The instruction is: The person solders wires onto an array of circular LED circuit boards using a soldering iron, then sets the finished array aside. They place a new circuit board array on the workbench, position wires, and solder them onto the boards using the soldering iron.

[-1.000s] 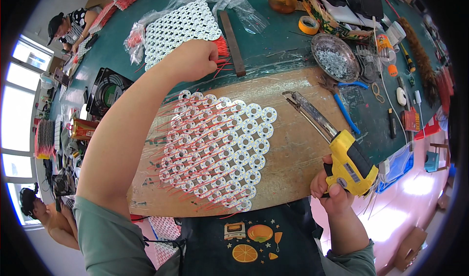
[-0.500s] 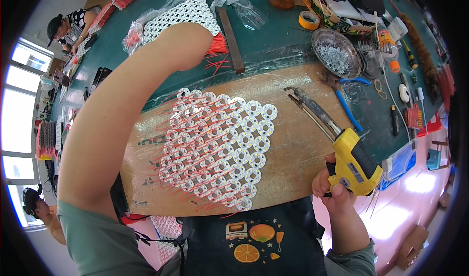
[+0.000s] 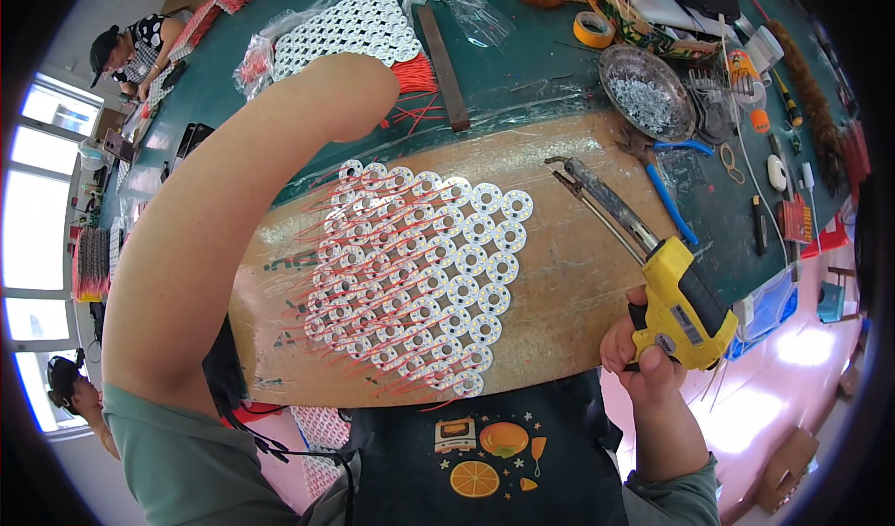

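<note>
My right hand [image 3: 641, 354] is closed round the handle of a yellow and black soldering gun [image 3: 685, 302]. Its long dark tip points up and left over the brown board [image 3: 569, 246]. Beside that tip lies a panel of round white LED circuit discs [image 3: 463, 290], with thin red wires [image 3: 373, 274] laid slantwise across many of them. My left arm reaches far forward, past the panel's upper left. The rounded end of it, my left hand [image 3: 359, 93], hides its fingers beneath. It is nearest to a bundle of red wires [image 3: 417, 76] and another white disc panel [image 3: 350, 32].
A metal bar [image 3: 442, 65] lies beyond the board. At the right are a metal bowl of grey scraps [image 3: 648, 97], blue-handled pliers [image 3: 671, 200], an orange tape roll [image 3: 593, 29] and a white cable [image 3: 736, 107]. Another person [image 3: 140, 51] works at the far left.
The soldering gun and my right hand have shifted only slightly right in the picture. The view has moved a little; my left arm stays stretched toward the red wires.
</note>
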A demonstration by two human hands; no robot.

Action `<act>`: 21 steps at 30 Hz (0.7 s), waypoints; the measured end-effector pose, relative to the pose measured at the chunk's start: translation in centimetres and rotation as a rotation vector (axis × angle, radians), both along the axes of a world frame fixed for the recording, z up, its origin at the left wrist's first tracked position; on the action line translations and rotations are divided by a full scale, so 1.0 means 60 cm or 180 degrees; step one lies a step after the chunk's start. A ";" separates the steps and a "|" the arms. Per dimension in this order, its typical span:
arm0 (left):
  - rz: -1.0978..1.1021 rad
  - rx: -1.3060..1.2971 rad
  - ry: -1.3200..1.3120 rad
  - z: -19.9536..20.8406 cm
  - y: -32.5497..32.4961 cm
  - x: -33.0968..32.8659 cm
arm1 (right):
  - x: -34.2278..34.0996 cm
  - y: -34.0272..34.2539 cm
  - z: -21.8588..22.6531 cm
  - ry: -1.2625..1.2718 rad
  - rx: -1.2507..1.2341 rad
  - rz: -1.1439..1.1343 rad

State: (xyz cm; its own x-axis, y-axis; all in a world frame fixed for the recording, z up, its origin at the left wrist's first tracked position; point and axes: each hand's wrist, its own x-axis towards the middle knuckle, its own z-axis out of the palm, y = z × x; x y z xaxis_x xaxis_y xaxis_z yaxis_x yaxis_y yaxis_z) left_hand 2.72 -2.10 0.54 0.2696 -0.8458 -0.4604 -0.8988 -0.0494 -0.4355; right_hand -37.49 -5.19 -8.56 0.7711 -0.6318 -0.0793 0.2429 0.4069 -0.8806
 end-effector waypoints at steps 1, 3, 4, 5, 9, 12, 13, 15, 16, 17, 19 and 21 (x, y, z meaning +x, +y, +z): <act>-0.0001 0.0000 0.0002 0.000 0.000 -0.001 | 0.000 0.000 0.001 0.0005 0.0007 -0.0004; 0.0020 0.0003 0.0013 0.002 0.000 -0.004 | -0.001 0.001 0.000 0.0013 0.0015 -0.0011; 0.0018 0.0005 0.0017 0.002 0.000 -0.007 | -0.002 0.001 -0.001 -0.0003 0.0014 -0.0001; 0.0006 0.0029 -0.0019 0.001 0.000 -0.009 | -0.002 0.001 -0.002 -0.0015 0.0015 0.0009; 0.0008 0.0027 -0.0160 -0.001 0.009 -0.017 | -0.001 0.001 -0.002 -0.0007 0.0009 0.0016; -0.0036 -0.0533 -0.0057 -0.005 0.033 -0.003 | 0.004 0.000 -0.004 -0.0092 -0.0065 -0.0004; -0.0150 -0.0561 -0.0125 -0.004 0.039 -0.004 | 0.003 0.000 -0.004 -0.0100 -0.0078 -0.0046; -0.0034 -0.0957 0.0196 -0.003 0.063 -0.025 | 0.001 0.001 -0.001 -0.0086 -0.0081 -0.0085; 0.0049 -0.1376 0.0482 -0.001 0.074 -0.042 | 0.000 0.000 -0.002 -0.0063 -0.0060 -0.0084; 0.0053 -0.1535 0.0779 0.002 0.088 -0.066 | -0.001 -0.001 -0.002 -0.0034 -0.0100 -0.0120; 0.0122 -0.1755 0.1312 0.003 0.127 -0.116 | 0.003 0.001 -0.001 0.0027 -0.0151 -0.0129; 0.0143 -0.1842 0.1526 -0.003 0.168 -0.165 | 0.002 0.005 0.000 0.0080 -0.0183 -0.0139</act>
